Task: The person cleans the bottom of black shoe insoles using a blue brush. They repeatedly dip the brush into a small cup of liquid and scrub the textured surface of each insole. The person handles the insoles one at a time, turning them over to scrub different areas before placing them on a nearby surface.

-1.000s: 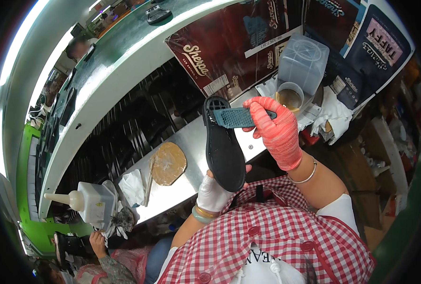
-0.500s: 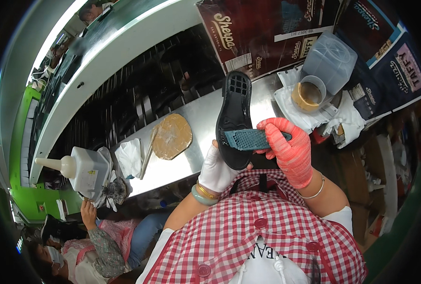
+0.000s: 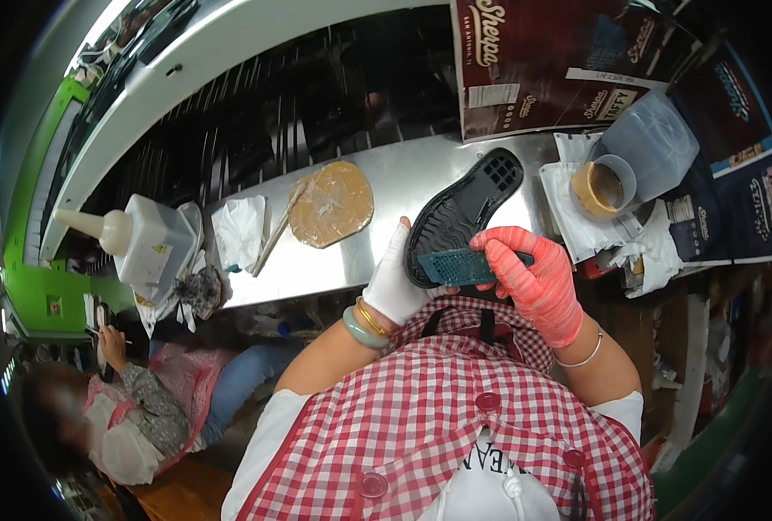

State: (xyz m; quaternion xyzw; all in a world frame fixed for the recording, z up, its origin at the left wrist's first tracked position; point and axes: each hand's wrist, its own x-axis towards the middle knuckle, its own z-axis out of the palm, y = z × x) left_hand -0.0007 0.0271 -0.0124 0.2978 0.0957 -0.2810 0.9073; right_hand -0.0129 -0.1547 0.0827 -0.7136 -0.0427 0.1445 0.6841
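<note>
A black shoe sole [image 3: 455,213], inner side up, leans with its heel toward the upper right, above the metal bench. My left hand [image 3: 396,286], in a white glove, is closed around its toe end, thumb along the left edge. My right hand [image 3: 538,282], in a coral knit glove, pinches the dark handle of a teal brush [image 3: 457,267] with a fine, bristly-looking texture. The brush lies across the toe end of the sole, hiding part of it. Its exact contact with the surface cannot be made out.
On the metal bench [image 3: 386,204] are a brown round pad [image 3: 332,205] with a stick and white cloth [image 3: 240,233]. A nozzle bottle [image 3: 150,247] stands left; a cup of tan paste [image 3: 603,187] and a clear container [image 3: 650,143] stand right. A co-worker [image 3: 156,395] sits lower left.
The sole has turned clockwise, its heel swinging to the right, and the brush now sits nearer its toe end. The co-worker's hand has moved from beside the bottle toward a dark object.
</note>
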